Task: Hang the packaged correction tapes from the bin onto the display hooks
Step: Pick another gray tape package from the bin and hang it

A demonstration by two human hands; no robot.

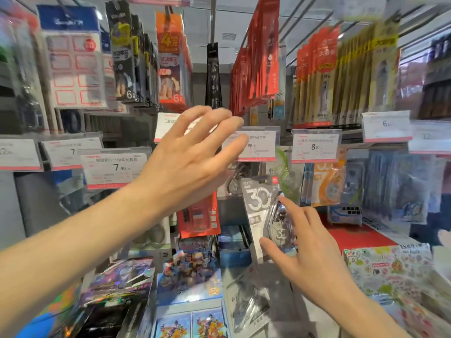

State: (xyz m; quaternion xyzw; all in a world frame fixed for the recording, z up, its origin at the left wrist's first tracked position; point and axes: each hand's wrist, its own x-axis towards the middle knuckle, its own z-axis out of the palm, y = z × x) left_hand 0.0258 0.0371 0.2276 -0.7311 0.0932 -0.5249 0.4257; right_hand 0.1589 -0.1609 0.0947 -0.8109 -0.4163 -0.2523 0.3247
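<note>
Nearest, my right hand pinches a grey packaged correction tape between thumb and fingers, tilted up so its top nears the hook, I judge. Farther left, my left hand reaches released, fingers spread, toward the price tag, probably to steady it.

Two hands, left hand, right hand, one grey correction tape pack, one orange tape pack

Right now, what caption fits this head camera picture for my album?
Right hand pinches a grey correction tape pack below the price tags, while the open left hand reaches toward the display hooks.
</note>
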